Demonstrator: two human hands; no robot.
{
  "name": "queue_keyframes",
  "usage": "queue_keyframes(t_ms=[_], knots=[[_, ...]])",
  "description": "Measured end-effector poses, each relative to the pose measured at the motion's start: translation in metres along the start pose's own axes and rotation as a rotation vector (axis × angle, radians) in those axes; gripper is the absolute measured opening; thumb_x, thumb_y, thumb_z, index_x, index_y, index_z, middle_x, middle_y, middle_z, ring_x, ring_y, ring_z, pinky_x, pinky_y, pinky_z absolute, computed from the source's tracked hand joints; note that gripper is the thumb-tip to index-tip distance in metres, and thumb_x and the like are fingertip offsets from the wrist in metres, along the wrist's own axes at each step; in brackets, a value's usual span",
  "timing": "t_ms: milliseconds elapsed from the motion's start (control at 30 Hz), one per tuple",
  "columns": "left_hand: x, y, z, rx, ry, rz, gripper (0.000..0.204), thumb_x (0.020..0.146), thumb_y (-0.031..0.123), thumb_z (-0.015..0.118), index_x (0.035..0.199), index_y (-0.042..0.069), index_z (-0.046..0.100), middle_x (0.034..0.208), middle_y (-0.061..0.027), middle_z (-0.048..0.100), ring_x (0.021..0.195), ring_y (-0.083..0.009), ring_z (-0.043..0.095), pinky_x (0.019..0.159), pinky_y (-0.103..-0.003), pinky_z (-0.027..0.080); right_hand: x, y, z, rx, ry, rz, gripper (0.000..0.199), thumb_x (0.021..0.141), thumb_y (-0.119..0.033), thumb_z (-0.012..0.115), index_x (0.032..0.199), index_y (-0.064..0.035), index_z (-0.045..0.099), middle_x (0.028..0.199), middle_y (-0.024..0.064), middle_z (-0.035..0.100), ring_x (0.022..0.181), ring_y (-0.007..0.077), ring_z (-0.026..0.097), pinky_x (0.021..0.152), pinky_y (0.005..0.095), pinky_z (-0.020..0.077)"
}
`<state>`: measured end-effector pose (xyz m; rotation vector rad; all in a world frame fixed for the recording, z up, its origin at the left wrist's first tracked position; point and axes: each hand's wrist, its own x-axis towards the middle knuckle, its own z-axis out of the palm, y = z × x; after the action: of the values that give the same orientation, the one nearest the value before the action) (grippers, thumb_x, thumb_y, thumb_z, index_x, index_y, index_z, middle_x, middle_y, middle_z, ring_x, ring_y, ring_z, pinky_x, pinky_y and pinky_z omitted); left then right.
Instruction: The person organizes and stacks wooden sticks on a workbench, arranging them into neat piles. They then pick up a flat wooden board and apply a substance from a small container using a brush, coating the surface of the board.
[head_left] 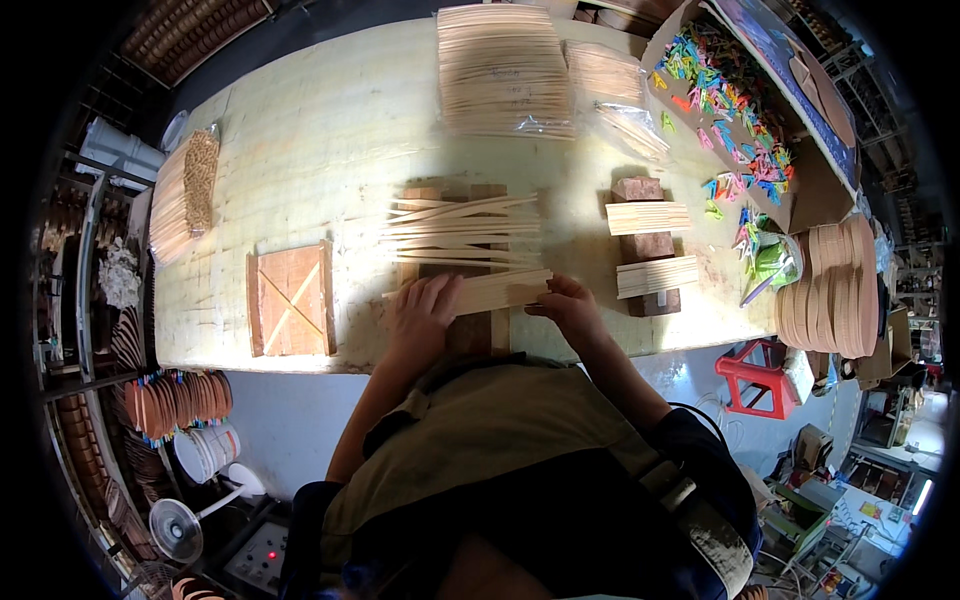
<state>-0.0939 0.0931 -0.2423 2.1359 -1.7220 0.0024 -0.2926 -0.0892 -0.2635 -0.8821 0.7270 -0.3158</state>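
A bundle of thin pale wooden strips point(500, 290) lies across in front of me at the table's near edge. My left hand point(427, 305) is closed over its left end, fingers on top. At the right end, my right hand point(568, 305) pinches the strips between thumb and fingers. Just beyond, several loose wooden sticks point(460, 232) rest crosswise on a wooden jig point(488, 192). To the right, two small stacks of strips point(648, 217) lie across dark reddish wooden blocks point(647, 247).
Left of me is a square wooden board point(291, 300) with crossed strips. Large stick bundles point(505, 70) lie at the back. At right stand a cardboard box point(815, 200) of coloured clothes pegs point(720, 100) and stacked curved brown pieces point(825, 290). A red stool point(752, 380) is below the table edge.
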Motion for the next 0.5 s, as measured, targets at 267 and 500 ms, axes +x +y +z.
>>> queue_keyframes(t_ms=[267, 500], knots=[[0.002, 0.004, -0.006, -0.025, -0.021, -0.016, 0.054, 0.078, 0.009, 0.06, 0.131, 0.007, 0.051, 0.124, -0.0096, 0.052, 0.116, -0.029, 0.047, 0.102, -0.045, 0.033, 0.006, 0.004, -0.01, 0.167, -0.005, 0.013, 0.021, 0.087, -0.002, 0.054, 0.107, 0.0031, 0.06, 0.103, 0.0119, 0.064, 0.093, 0.026, 0.065, 0.083, 0.0404, 0.0559], [0.001, 0.003, -0.005, -0.041, -0.035, -0.03, 0.053, 0.078, 0.009, 0.059, 0.13, 0.007, 0.051, 0.123, -0.0101, 0.052, 0.116, -0.0293, 0.047, 0.102, -0.045, 0.033, 0.012, 0.001, -0.009, 0.121, -0.004, -0.003, 0.024, 0.09, -0.008, 0.053, 0.109, 0.0044, 0.06, 0.104, 0.014, 0.065, 0.092, 0.0254, 0.066, 0.08, 0.0383, 0.0562]])
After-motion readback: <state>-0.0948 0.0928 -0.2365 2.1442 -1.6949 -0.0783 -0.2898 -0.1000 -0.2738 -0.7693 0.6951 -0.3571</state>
